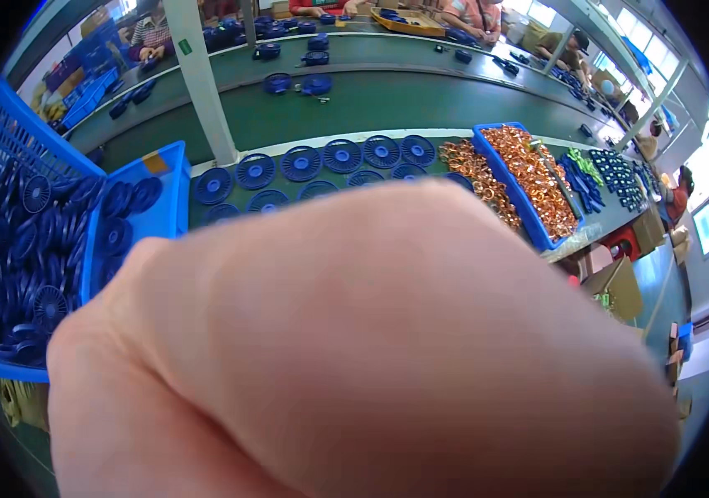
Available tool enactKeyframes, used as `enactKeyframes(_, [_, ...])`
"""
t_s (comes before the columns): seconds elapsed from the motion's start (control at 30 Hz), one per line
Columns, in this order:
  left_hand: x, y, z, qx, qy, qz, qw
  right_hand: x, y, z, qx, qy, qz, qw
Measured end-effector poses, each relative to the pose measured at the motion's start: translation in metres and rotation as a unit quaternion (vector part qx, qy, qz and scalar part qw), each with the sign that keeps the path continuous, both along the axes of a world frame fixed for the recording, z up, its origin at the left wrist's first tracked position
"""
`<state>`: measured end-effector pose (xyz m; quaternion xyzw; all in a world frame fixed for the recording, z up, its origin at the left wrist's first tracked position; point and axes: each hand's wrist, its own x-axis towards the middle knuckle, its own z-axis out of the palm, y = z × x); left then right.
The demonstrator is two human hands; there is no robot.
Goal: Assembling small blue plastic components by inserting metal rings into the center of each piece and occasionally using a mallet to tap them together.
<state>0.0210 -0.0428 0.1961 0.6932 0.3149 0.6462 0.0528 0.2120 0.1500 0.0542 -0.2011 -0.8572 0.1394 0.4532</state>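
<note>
Bare skin of my own hand or arm (387, 332), very close and blurred, fills the lower middle of the head view. A deep crease runs across its lower left part. No fingers can be made out, so I cannot tell which hand it is or whether anything is held. Behind it, round dark blue slotted fan covers (301, 163) lie in rows on the green bench, the nearer ones partly hidden. Left of them stands a light blue bin (173, 187) with more covers inside.
A large blue basket (14, 369) at the left is heaped with covers. On the right are a blue tray (487, 149) of copper-coloured rings, loose rings (475, 178) and green pieces (582, 166). Beyond a white post (201, 83) runs a green conveyor (404, 104), with people working past it.
</note>
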Motion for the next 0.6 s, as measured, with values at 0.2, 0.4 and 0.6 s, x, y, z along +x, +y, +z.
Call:
enactKeyframes(0.2, [0.014,0.005,0.01,-0.015,0.067,-0.029,0.997,0.053,0.01,0.191,0.103,0.342,0.155,0.921])
enactKeyframes(0.4, [0.041,0.009,0.013,-0.015,0.104,-0.071,0.992,0.077,0.007,0.224,0.168,0.185,0.417,0.874])
enactKeyframes(0.6, [0.054,0.014,0.008,-0.017,0.123,-0.097,0.988,0.076,0.009,0.218,0.16,0.192,0.417,0.874])
